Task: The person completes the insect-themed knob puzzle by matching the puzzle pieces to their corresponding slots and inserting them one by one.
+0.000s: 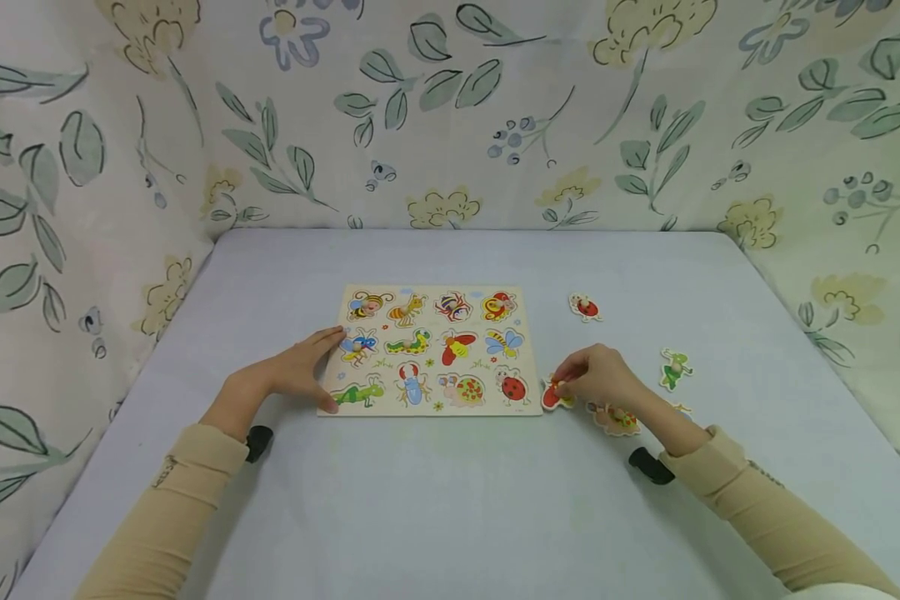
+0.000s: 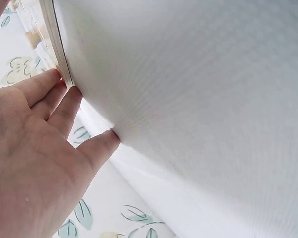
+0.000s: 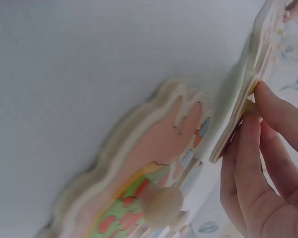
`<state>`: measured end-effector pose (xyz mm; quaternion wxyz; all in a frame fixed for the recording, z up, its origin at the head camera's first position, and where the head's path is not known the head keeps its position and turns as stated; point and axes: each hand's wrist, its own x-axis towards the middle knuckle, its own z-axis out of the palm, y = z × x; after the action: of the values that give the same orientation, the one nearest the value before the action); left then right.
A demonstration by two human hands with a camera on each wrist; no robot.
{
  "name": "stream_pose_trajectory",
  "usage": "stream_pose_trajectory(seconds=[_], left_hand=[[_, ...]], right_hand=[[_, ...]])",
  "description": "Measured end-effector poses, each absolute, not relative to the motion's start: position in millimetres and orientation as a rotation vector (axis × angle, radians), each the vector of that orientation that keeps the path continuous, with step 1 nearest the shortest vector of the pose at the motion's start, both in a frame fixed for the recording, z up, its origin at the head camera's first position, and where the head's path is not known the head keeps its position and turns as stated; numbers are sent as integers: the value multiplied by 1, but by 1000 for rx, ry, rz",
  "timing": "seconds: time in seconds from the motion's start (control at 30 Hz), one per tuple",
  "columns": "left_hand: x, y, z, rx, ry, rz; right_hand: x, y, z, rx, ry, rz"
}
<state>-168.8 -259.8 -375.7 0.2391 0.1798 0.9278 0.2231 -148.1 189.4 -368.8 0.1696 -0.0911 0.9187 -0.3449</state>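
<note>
A wooden peg puzzle board printed with insects lies on the table. My left hand rests at its left side, thumb by the near corner. In the left wrist view the fingertips touch the board's edge, fingers fairly straight. My right hand pinches a red-winged insect puzzle piece by its knob, just past the board's near right corner. In the right wrist view that piece is tilted edge-on, thumb and fingers around the knob. Beneath the right wrist lies a snail puzzle piece, partly covered.
A ladybug piece lies right of the board's far corner. Farther right is a green grasshopper piece. Another piece peeks out beside the right forearm. Floral cloth hangs behind the table and on both sides.
</note>
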Motion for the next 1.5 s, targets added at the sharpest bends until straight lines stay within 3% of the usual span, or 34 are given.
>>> stream_pose_trajectory(seconds=[1.5], left_hand=[[-171, -261, -379, 483, 2545, 603]], right_hand=[[-181, 126, -366, -333, 2595, -965]])
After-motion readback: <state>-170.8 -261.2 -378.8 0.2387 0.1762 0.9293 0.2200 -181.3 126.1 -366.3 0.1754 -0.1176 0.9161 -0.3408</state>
